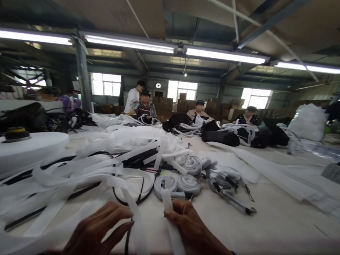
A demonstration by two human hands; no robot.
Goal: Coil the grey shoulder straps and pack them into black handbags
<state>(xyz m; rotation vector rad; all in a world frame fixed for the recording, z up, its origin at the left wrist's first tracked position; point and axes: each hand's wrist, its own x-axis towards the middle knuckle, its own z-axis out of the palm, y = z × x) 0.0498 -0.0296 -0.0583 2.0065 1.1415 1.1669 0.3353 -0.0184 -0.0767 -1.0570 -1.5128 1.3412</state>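
My right hand (pixel 188 222) is closed, pinching a flat white strip (pixel 172 236) between thumb and fingers. The strip's upper end points toward the coiled straps, and its lower part hangs past the table's front edge. On the other side, my left hand (pixel 101 229) has thumb and forefinger brought together at the edge of another length of white strip (pixel 137 222). A thin black strap (pixel 127 237) passes by those fingertips. Whether both lengths belong to one strip, I cannot tell. Just beyond my hands lie grey-white coiled straps (pixel 188 184), some with metal hooks.
Loose white strips (pixel 52 177) and black straps pile up on the left, beside a large white roll (pixel 49 140). Flat white sheets (pixel 272 169) lie on the right. Black bags (pixel 220 137) sit across the table (pixel 282 228). Several people are at the far side.
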